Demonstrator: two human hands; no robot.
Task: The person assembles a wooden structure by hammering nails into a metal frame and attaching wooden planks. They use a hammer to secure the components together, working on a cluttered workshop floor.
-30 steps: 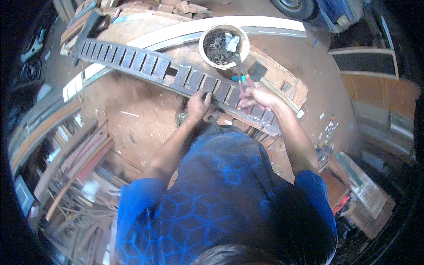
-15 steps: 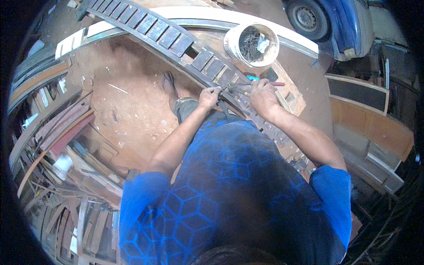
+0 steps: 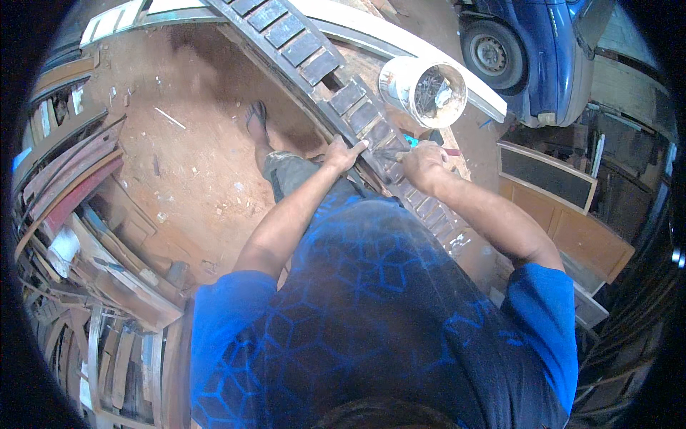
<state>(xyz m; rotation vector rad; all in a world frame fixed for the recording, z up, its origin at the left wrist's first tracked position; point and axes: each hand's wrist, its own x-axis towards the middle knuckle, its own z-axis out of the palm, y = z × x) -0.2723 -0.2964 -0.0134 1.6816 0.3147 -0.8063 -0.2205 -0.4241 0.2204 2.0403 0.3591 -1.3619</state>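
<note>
Looking through the head view, I see the left hand [image 3: 341,154] at the near edge of a dark slatted board [image 3: 300,48], thumb against it; I cannot tell whether it grips. The right hand [image 3: 426,164] is wrapped around a red-handled tool [image 3: 452,152], its metal end over the slats. The board slants across the front, a white bucket [image 3: 400,84] of scraps just beyond.

There's a blue vehicle [image 3: 547,61] over there, one wheel [image 3: 491,56] showing; near it a brown wooden panel [image 3: 561,218], and across the dirt floor [image 3: 204,168] from it, reddish planks [image 3: 77,189].
</note>
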